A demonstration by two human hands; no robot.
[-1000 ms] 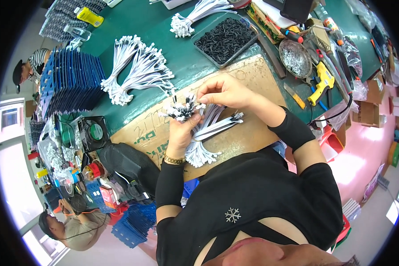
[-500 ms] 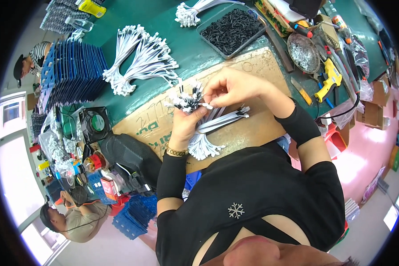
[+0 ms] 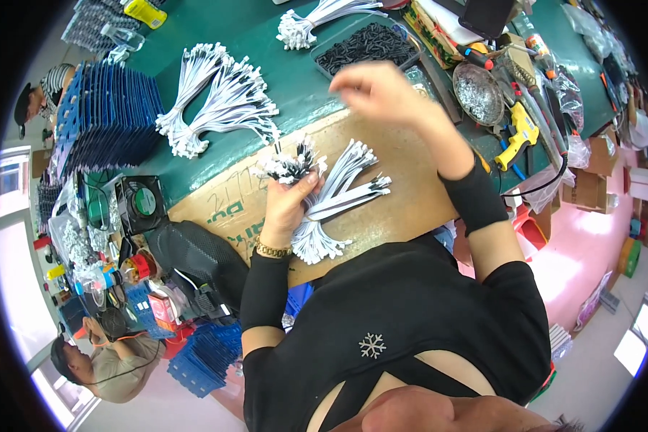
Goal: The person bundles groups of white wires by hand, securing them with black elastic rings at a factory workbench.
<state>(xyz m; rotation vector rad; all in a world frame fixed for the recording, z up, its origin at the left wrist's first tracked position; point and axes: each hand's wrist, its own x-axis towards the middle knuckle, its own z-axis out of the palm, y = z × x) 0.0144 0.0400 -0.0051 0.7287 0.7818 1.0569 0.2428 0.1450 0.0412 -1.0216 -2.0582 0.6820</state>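
My left hand (image 3: 288,205) is closed around a bundle of white cables (image 3: 292,167) with white and black ends, held upright over a sheet of cardboard. My right hand (image 3: 389,95) is raised off the bundle, fingers loosely stretched with nothing visible in them. It is just in front of a clear tray (image 3: 317,66) of small black pieces (image 3: 371,45) and hides part of the near side. More white cables (image 3: 353,162) lie fanned on the cardboard (image 3: 403,205) beside my left hand.
Two tied bundles of white cables (image 3: 227,101) lie on the green table (image 3: 288,79), with another bundle (image 3: 295,30) at the back. Blue racks (image 3: 111,115) stand left. A yellow glue gun (image 3: 518,135) and a metal bowl (image 3: 478,93) are right. Two other people are at the left.
My right hand has left the cable bundle and moved up and away toward the tray of black pieces. My left hand still grips the bundle. The whole view has shifted slightly.
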